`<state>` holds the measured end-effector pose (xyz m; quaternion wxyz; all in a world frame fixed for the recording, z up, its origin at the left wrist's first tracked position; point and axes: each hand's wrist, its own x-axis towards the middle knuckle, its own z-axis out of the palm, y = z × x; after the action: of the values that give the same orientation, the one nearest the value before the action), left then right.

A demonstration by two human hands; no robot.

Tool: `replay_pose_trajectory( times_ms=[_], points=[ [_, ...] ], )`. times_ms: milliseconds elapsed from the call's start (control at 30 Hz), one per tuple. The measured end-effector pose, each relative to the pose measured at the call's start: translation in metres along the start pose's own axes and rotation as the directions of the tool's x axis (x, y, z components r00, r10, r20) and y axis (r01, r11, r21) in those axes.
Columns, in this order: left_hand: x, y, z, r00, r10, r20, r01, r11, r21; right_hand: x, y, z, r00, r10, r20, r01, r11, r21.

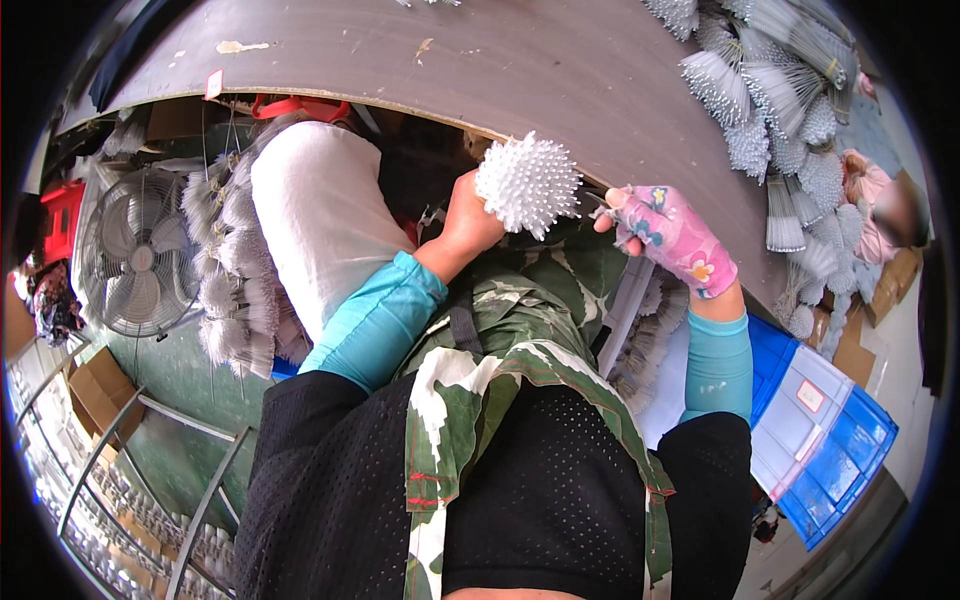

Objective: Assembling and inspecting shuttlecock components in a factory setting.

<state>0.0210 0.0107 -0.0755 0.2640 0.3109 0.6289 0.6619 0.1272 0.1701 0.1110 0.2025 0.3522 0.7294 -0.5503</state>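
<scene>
My left hand (468,222) is closed round a bundle of white bead-tipped stems (530,186), whose rounded head of tips faces up. The stems below the head are hidden by the hand. To the right of the bundle, my right hand (668,232) wears a pink floral glove with bare fingertips. Its fingers are pinched together, with a thin dark piece sticking out toward the bundle; what that is, I cannot make out. A small gap separates the right fingertips from the bundle. Both hands are over my camouflage apron (530,290), by the table's near edge.
A grey-brown table (450,60) spans the front, with piled bundles of white-tipped stems (775,100) at its right. Blue and white crates (820,430) stand at my right. To the left are a standing fan (142,255), hanging bundles (240,270) and a metal rack (210,490). Another person sits far right.
</scene>
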Motion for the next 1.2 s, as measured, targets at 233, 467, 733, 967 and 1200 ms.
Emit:
replay_pose_trajectory(
  times_ms=[233, 467, 733, 967, 1200],
  points=[
    [0.001, 0.001, 0.000, 0.997, 0.080, 0.009, -0.080, 0.991, 0.110, -0.011, -0.001, 0.004, 0.999, 0.043, 0.005, -0.042, 0.995, -0.088],
    [0.000, 0.010, 0.001, 1.000, 0.027, -0.014, -0.025, 0.987, 0.159, -0.013, 0.004, 0.018, 0.982, -0.188, 0.034, 0.189, 0.939, -0.288],
    [-0.001, 0.021, 0.000, 0.996, -0.040, -0.078, 0.051, 0.988, 0.146, -0.011, -0.015, 0.016, 0.948, -0.309, 0.078, 0.296, 0.764, -0.573],
    [0.000, 0.016, 0.003, 0.990, 0.024, -0.139, 0.002, 0.983, 0.182, -0.012, -0.023, 0.018, 0.946, -0.306, 0.106, 0.283, 0.620, -0.732],
    [0.000, 0.016, 0.004, 0.990, 0.031, -0.140, -0.001, 0.977, 0.212, -0.015, -0.029, 0.021, 0.942, -0.313, 0.118, 0.277, 0.535, -0.798]
  ],
)
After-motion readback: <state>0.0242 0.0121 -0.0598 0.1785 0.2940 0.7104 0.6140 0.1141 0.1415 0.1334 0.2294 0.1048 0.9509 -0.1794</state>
